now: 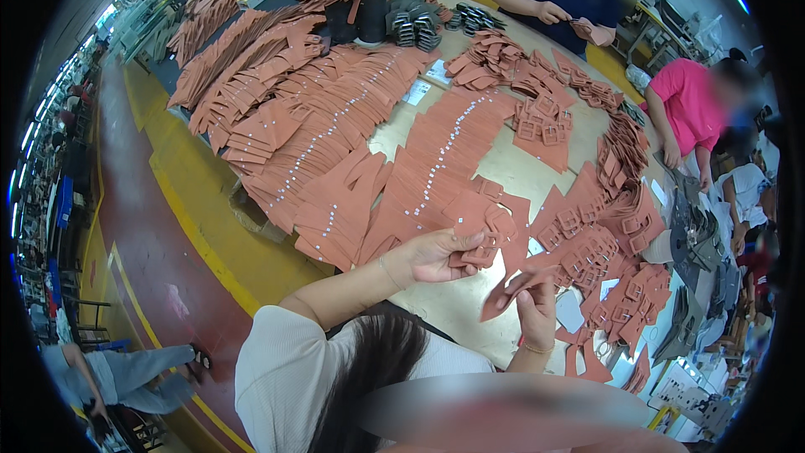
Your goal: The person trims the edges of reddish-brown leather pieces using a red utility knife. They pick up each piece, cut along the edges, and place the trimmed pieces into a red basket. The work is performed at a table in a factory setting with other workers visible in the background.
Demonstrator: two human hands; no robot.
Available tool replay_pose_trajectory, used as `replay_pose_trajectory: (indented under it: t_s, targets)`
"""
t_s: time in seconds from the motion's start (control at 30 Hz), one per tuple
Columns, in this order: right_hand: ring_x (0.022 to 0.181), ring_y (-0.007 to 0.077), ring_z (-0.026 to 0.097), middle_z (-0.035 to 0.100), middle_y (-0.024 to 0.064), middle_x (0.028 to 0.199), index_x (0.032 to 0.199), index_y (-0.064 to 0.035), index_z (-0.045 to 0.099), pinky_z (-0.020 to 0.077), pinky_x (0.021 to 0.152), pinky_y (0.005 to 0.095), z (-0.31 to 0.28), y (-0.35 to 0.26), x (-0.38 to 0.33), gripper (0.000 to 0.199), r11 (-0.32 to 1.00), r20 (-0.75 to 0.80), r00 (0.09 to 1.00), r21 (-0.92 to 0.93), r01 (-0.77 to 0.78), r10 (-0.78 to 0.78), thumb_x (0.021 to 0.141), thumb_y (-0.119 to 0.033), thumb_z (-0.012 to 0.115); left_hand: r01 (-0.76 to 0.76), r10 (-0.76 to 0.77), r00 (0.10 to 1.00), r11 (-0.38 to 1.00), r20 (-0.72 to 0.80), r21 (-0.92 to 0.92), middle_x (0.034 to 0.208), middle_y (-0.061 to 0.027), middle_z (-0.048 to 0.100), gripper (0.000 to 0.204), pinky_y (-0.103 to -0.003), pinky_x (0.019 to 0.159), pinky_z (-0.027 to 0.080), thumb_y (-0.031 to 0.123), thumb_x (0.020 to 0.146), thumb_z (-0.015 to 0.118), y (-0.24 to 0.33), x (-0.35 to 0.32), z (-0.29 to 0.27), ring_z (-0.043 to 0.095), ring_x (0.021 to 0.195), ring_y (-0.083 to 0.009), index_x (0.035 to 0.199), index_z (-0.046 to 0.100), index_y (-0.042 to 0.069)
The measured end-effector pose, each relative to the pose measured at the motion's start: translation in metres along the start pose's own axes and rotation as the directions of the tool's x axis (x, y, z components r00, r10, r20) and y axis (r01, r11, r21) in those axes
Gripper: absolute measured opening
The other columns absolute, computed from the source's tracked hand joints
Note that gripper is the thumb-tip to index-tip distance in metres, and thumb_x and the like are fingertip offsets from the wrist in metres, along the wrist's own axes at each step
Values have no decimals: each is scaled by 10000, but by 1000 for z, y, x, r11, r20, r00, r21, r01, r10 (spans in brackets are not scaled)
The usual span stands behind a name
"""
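Above the pale tabletop [503, 168] | left hand [436, 256]: grip closed on small stack of terracotta leather cut pieces [480, 253] | right hand [537, 306]: pinches single terracotta leather strip [507, 289] | advice: keep edges aligned, hold lightly.

Small white rectangular paper slips [417, 91] lie on my table among the terracotta cut pieces: one pair sits near the far middle, just beside a second white slip [437, 73]. More white paper tags [569, 310] lie at my right, between the stacks of buckle-shaped pieces, with another small one [659, 193] near the right edge by the grey pieces. A flat white printed carton [681, 380] rests at the lower right corner. I see no screens.
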State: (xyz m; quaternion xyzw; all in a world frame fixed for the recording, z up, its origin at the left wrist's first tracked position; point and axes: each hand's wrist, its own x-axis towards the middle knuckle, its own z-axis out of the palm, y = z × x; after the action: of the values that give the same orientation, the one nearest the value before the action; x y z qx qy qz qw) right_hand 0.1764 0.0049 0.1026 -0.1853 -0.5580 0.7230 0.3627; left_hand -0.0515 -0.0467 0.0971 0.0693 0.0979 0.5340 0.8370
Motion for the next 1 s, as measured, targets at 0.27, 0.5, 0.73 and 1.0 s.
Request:
replay_pose_trajectory:
  t_s: [0.27, 0.5, 0.73, 1.0]
  targets:
    - [597, 52, 485, 577, 12, 833, 1060, 15, 627, 374, 515, 187, 6, 7, 5, 236, 963, -136, 953, 53, -265, 270, 895, -150, 661, -8, 54, 989, 950, -139, 312, 920, -31, 572, 344, -265, 647, 471, 248, 879, 681, -4, -5, 17, 543, 767, -104, 1106, 540, 31]
    - [647, 60, 530, 642, 38, 902, 1069, -9, 598, 433, 566, 194, 1, 17, 6, 232, 942, -90, 963, 252, -224, 253, 871, -102, 678, 26, -7, 999, 931, -53, 363, 901, -44, 575, 328, -262, 655, 507, 246, 887, 677, -6, -4, 8, 560, 750, -102, 1087, 543, 23]
    - [756, 79, 575, 631, 35, 905, 1078, -22, 564, 451, 676, 204, 11, 18, 8, 238, 934, -58, 970, 291, -210, 236, 893, -134, 663, -16, 59, 993, 929, -105, 369, 1024, -65, 625, 293, -293, 765, 561, 139, 879, 676, -15, 2, 4, 644, 901, -164, 1119, 553, 26]
    - [957, 142, 524, 513, 62, 1025, 1106, -60, 402, 431, 871, 290, 30, 28, 14, 293, 995, -231, 968, -55, 86, -96, 951, -227, 585, -110, 240, 961, 790, -138, 604, 996, -54, 622, 319, -267, 735, 557, 144, 858, 711, -16, 7, 4, 640, 889, -133, 1097, 547, 12]
